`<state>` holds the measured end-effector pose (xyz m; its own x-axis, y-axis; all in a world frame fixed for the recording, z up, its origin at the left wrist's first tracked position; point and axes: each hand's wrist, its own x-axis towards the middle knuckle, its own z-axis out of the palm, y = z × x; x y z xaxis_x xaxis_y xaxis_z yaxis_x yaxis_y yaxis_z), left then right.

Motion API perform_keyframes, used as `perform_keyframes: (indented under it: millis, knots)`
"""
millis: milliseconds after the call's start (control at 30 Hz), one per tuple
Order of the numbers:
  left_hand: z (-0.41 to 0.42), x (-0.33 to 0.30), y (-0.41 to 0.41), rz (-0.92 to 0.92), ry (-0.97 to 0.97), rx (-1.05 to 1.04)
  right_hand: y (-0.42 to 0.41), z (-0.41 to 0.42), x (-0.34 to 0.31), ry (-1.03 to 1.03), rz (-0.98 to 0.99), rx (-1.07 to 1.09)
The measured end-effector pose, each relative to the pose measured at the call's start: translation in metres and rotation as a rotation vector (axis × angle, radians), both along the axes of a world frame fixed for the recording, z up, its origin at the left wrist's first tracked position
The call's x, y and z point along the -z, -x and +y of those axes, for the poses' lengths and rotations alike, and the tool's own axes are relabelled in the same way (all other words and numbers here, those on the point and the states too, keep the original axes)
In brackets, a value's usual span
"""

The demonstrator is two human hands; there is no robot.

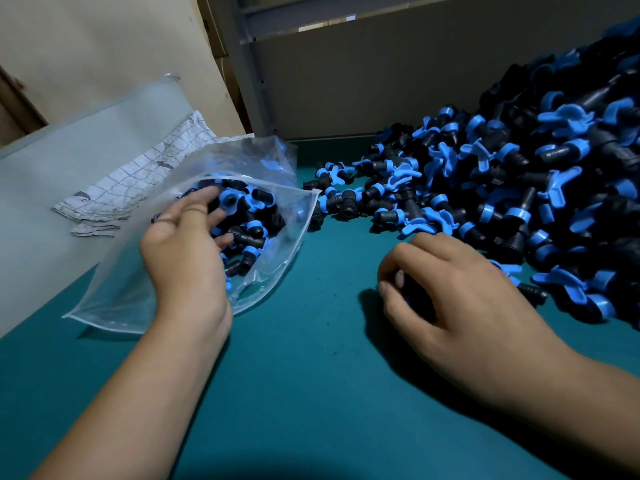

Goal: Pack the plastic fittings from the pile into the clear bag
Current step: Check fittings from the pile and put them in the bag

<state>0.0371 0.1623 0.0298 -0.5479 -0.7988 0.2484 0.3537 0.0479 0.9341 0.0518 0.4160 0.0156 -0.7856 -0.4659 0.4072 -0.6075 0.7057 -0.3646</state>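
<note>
The pile of plastic fittings (519,188), black bodies with blue collars and winged caps, runs off the right edge of the view, so its full extent cannot be judged. It banks up against the grey back panel (363,88) along the rear right of the green table (311,393), and its loose fringe spreads leftward to touch the mouth side of the clear bag (263,258).

The right hand (460,306) rests at the near foot of the pile, fingers curled inward over something dark. That item is almost wholly covered by the fingers (391,289); it appears to be a fitting, but its shape cannot be confirmed. More fittings lie just beside and behind the knuckles.

The clear bag lies toward the left of the table, open, partly filled with fittings. The left hand (187,251) sits in its mouth, fingers (204,197) spread and relaxed, tips resting on the fittings inside. Whether the thumb pins the bag's edge cannot be told. Glare and creases in the plastic blur the contents at the far end of the bag.

A frosted sheet (86,150) leans at the left edge, and a grid-patterned cloth (145,178) lies behind the bag, partly hidden by it. No readable brand, label or writing appears on any item.
</note>
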Motion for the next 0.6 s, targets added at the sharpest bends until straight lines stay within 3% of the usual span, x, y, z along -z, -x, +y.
perform_keyframes:
  millis: [200,300,433,533,600]
  knots:
    - [-0.013,0.013,0.002,-0.494,0.823,-0.025,-0.008,-0.003,0.001,-0.229,0.057,0.218]
    - [-0.011,0.015,0.003,-0.618,0.918,-0.012,-0.015,-0.003,0.004,-0.318,0.096,0.33]
    - [-0.007,0.011,0.001,-0.683,0.932,-0.079,-0.012,-0.005,0.005,-0.345,0.109,0.288]
    - [-0.004,0.002,-0.007,-0.641,0.951,-0.241,-0.008,-0.004,0.008,-0.211,0.095,0.171]
    - [0.002,-0.006,-0.014,-0.516,0.965,-0.355,-0.004,-0.001,0.011,-0.029,0.044,0.074]
